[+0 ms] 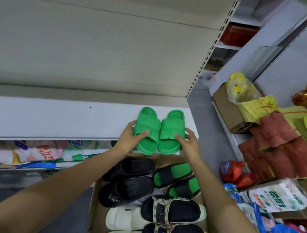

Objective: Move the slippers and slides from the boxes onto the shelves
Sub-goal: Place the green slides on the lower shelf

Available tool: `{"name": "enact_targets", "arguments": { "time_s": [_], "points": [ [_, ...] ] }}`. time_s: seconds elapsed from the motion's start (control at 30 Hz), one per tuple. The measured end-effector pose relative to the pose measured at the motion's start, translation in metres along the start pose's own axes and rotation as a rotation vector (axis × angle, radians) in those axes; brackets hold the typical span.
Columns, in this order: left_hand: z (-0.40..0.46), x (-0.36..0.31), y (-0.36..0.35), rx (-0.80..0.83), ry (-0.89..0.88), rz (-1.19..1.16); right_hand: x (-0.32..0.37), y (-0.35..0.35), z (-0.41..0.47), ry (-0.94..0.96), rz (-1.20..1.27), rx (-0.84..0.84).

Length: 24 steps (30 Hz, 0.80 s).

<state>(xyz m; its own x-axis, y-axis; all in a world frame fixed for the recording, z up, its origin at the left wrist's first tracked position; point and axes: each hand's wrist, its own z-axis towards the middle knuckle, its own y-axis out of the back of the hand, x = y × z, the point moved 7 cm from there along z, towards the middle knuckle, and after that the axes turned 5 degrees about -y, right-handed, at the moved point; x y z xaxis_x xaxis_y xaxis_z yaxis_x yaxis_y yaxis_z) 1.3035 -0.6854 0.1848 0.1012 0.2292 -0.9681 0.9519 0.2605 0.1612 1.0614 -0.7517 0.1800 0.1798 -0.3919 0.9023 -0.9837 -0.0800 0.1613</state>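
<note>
Green ribbed foam slides (154, 132), left hand (129, 136), right hand (188, 142), white shelf (58, 117)

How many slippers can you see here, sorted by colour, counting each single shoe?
Green slides, held on the white shelf: 2
Plain black slides, in the cardboard box: 2
Black slides with green footbeds, in the box: 2
Cream slides with black patterned straps, in the box: 2
Cream slides partly hidden beside them: 2
Total: 10
</note>
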Motion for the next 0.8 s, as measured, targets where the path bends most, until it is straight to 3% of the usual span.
{"name": "enact_targets", "arguments": {
  "time_s": [0.13,0.23,0.33,0.43,0.57,0.8],
  "points": [
    [0.019,-0.003,-0.009,-0.053,-0.142,0.309,-0.001,0.015,0.023,0.138,-0.195,-0.066],
    [0.029,0.000,-0.011,-0.126,-0.177,0.426,-0.019,0.024,0.049,0.193,-0.294,-0.078],
    [0.039,-0.002,-0.016,-0.138,-0.186,0.508,0.008,0.020,0.039,0.245,-0.386,-0.066],
    [0.046,-0.002,-0.026,-0.121,-0.209,0.414,0.012,0.015,0.052,0.265,-0.466,-0.043],
    [0.046,0.012,-0.043,0.035,-0.186,0.213,-0.008,0.019,0.079,0.202,-0.452,-0.070],
    [0.057,0.001,-0.049,-0.146,-0.282,0.354,0.014,0.014,0.085,0.192,-0.395,-0.014]
  ]
}}
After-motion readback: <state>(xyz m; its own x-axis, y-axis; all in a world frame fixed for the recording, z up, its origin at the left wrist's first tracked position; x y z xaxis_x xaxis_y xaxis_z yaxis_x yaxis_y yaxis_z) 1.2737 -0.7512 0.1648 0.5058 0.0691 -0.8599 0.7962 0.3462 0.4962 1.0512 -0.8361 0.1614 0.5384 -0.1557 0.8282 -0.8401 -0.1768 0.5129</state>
